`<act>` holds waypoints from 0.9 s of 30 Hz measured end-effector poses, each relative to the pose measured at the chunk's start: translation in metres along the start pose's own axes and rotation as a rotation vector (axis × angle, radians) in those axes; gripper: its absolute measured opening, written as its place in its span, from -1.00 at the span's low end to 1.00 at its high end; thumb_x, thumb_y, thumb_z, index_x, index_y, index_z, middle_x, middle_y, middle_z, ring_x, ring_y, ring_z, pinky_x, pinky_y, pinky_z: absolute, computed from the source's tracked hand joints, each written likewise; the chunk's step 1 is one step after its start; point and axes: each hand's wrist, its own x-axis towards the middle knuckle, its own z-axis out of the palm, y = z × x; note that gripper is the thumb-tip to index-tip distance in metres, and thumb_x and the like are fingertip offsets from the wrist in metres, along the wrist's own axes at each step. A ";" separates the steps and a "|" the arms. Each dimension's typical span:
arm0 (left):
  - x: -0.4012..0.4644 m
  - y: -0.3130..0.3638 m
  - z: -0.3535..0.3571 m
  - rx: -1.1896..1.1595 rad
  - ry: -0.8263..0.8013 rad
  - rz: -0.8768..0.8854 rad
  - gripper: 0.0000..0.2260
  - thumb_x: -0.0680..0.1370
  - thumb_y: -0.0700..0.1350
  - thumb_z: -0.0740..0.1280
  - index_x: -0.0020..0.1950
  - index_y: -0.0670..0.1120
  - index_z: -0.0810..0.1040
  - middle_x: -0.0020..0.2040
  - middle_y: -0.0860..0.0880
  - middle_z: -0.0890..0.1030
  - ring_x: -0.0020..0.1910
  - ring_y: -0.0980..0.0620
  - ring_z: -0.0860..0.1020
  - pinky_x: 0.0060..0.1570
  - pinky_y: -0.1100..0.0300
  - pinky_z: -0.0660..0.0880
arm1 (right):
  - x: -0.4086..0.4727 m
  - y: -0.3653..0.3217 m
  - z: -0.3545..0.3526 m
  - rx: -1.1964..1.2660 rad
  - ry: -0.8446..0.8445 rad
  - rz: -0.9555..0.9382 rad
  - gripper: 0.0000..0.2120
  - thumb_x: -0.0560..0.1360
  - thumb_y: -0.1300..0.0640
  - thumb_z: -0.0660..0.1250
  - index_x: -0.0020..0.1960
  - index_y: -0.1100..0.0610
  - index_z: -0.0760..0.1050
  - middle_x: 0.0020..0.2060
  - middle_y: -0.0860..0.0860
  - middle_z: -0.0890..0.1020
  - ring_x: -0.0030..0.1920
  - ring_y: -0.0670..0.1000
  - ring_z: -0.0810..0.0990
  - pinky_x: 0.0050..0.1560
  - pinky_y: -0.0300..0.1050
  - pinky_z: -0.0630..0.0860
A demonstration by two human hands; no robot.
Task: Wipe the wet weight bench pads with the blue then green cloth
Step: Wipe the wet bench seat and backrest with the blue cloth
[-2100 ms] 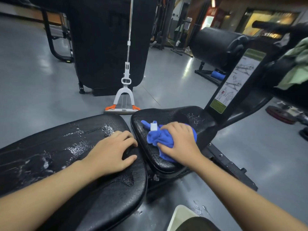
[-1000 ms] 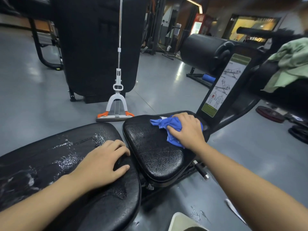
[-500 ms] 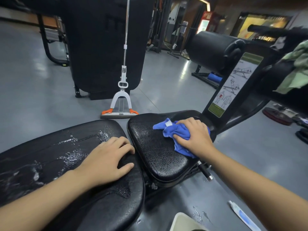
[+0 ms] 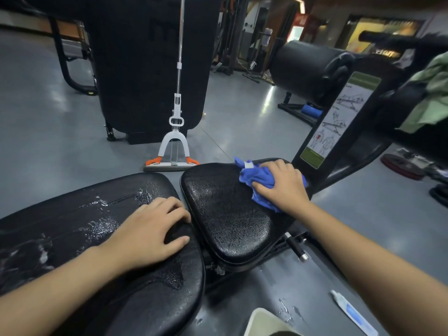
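- Right hand (image 4: 282,184) grips the bunched blue cloth (image 4: 257,179) at the seat pad's (image 4: 225,214) far edge, beside the upright.
- Left hand (image 4: 148,232) rests flat, fingers relaxed, on the wet back pad's (image 4: 72,229) near end.

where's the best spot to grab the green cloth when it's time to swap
Probably the loose hanging fold of the green cloth, taken from below and in front with the right hand. It is draped over the black padded bar, its lower edge dangling free, so a pinch there should lift it off.

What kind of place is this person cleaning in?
Most likely a gym: a padded weight bench with an exercise diagram sticker on its frame, a weight plate on the floor, and more black equipment frames behind.
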 end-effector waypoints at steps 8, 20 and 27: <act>-0.001 -0.001 0.001 -0.018 0.005 -0.002 -0.68 0.49 0.34 0.16 0.16 0.25 0.41 0.19 0.27 0.35 0.19 0.21 0.34 0.13 0.17 0.37 | -0.027 0.018 -0.007 0.119 -0.012 -0.112 -0.52 0.39 -0.37 0.22 0.20 -0.16 0.50 0.07 -0.17 0.52 0.11 -0.06 0.44 0.18 -0.06 0.28; 0.001 -0.002 0.001 -0.022 -0.014 0.001 -0.67 0.50 0.34 0.15 0.18 0.25 0.40 0.19 0.27 0.34 0.20 0.22 0.33 0.16 0.19 0.36 | 0.053 0.027 0.000 -0.017 -0.120 0.163 -0.51 0.50 -0.33 0.26 0.32 -0.10 0.44 0.25 -0.01 0.51 0.29 0.13 0.43 0.27 0.13 0.29; 0.001 -0.001 -0.001 -0.020 -0.023 0.001 -0.65 0.50 0.34 0.14 0.19 0.23 0.41 0.18 0.23 0.36 0.19 0.18 0.34 0.11 0.18 0.33 | -0.024 -0.007 -0.011 0.055 -0.018 0.018 -0.51 0.35 -0.33 0.22 0.16 -0.12 0.51 0.09 -0.10 0.55 0.14 0.03 0.49 0.15 0.00 0.28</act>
